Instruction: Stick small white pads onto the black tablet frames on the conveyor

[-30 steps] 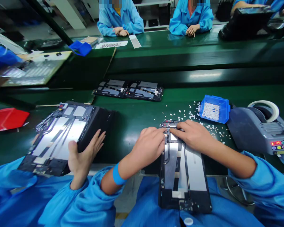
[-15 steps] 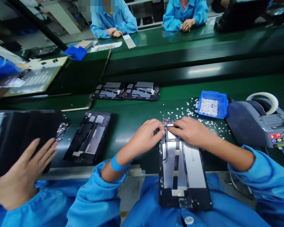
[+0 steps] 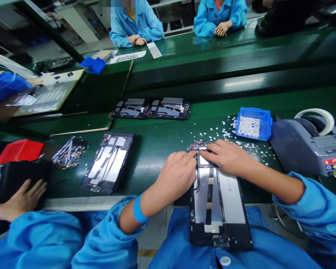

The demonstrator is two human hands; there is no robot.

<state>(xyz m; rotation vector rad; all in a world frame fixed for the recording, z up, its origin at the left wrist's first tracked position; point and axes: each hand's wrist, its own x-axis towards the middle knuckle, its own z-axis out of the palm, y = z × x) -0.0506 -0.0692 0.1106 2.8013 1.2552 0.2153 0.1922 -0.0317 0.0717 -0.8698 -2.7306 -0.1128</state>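
An opened tablet [image 3: 232,198] with silver panels and dark ribbon cables lies in front of me, its lower end over my lap and its top end on the bench. My left hand [image 3: 177,173] is closed, fingertips pinched together at the tablet's upper left corner; whatever they pinch is hidden. My right hand [image 3: 228,157] grips the upper right part of the tablet, thumb and fingers pressed near a small white patch. Small white pieces [image 3: 226,129] are scattered on the bench just beyond my right hand, beside a blue box [image 3: 266,129] of the same pieces.
A grey tape dispenser [image 3: 305,145] stands at right. Another open tablet [image 3: 108,162] lies left, two more [image 3: 168,108] farther back. Screws [image 3: 70,151] are heaped near a red bin [image 3: 19,151]. At far left a co-worker's hand [image 3: 25,198] rests on a black device. Two people sit opposite.
The co-worker's hand and black device have moved left and down, uncovering the screws and red bin. My left hand has turned knuckles-up at the tablet's corner. My right hand stays put.
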